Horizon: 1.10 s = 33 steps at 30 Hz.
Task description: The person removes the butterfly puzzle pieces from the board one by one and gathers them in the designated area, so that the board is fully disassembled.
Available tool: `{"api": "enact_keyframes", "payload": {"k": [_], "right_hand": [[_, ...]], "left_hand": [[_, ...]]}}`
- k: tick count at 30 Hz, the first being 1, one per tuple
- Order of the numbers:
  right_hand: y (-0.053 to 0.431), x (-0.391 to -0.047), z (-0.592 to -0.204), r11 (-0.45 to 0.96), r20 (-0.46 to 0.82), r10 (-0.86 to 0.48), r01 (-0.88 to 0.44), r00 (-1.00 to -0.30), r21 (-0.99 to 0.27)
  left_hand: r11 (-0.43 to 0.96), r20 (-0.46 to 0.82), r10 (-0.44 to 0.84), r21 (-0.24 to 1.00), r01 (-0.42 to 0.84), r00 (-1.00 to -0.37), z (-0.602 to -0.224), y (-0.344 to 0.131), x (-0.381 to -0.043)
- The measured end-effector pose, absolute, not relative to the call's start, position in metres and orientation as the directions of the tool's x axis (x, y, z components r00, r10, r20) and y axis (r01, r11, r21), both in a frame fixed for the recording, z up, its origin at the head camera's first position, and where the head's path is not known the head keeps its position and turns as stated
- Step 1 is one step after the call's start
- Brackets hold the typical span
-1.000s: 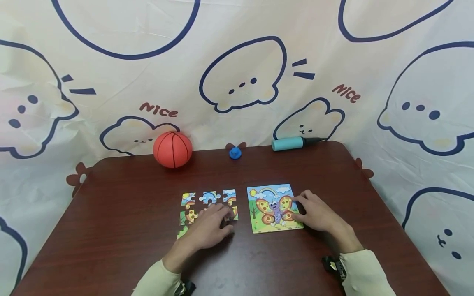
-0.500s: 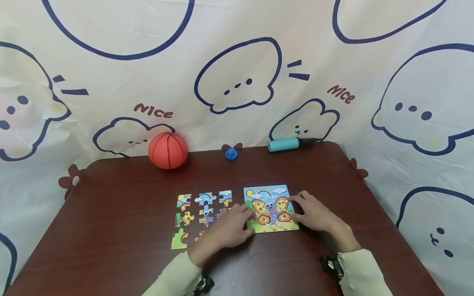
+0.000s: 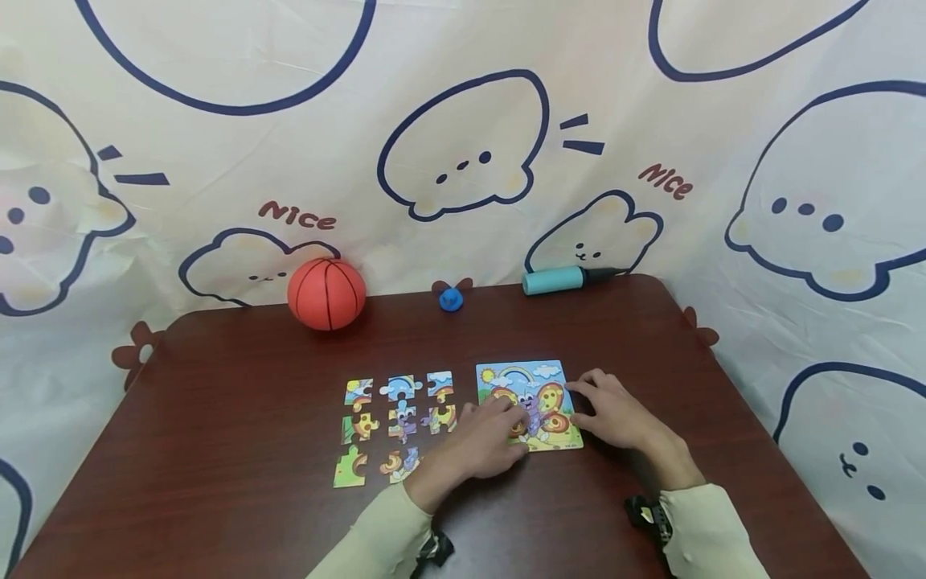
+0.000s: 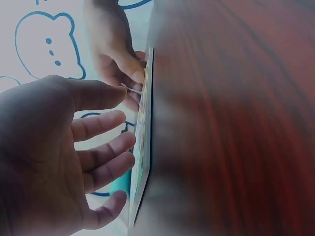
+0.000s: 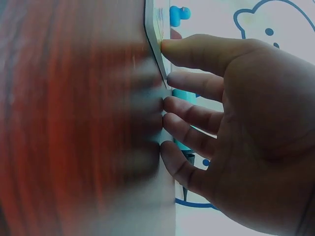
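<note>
A square butterfly puzzle board lies on the table in the head view. My left hand hovers over its left part, fingers spread and loosely bent, hiding some of the picture. In the left wrist view the left fingertips are close over the board's face, and a thin pale edge sticks up by the thumb tip. My right hand rests at the board's right edge, thumb and index fingertip against it, the other fingertips down on the table.
Several loose butterfly puzzle pieces lie in rows left of the board. Along the far table edge sit a red ball, a small blue object and a teal hand pump. A cartoon-print cloth hangs behind.
My left hand has moved right, from over the loose pieces to over the board, uncovering more pieces. The right hand has stayed at the board's edge. The head view has shifted slightly.
</note>
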State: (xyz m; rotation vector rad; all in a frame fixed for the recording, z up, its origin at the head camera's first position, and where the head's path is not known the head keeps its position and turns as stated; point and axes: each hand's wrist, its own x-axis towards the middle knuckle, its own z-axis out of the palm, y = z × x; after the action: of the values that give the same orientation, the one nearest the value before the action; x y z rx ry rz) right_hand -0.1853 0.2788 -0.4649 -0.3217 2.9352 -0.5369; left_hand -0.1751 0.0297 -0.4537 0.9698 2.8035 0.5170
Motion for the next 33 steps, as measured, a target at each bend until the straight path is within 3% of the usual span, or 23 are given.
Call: {"api": "enact_keyframes", "payload": {"k": [22, 33], "right_hand": [[0.280, -0.183, -0.464, 0.910, -0.097, -0.255, -0.205, -0.962, -0.360], [0.279, -0.182, -0.464, 0.911, -0.082, -0.274, -0.231, -0.958, -0.342]], "left_hand": [[0.818, -0.063, 0.537, 0.285, 0.500, -0.842, -0.462, 0.075, -0.182], [0.817, -0.061, 0.527, 0.311, 0.486, -0.848, -0.463, 0.078, -0.185]]}}
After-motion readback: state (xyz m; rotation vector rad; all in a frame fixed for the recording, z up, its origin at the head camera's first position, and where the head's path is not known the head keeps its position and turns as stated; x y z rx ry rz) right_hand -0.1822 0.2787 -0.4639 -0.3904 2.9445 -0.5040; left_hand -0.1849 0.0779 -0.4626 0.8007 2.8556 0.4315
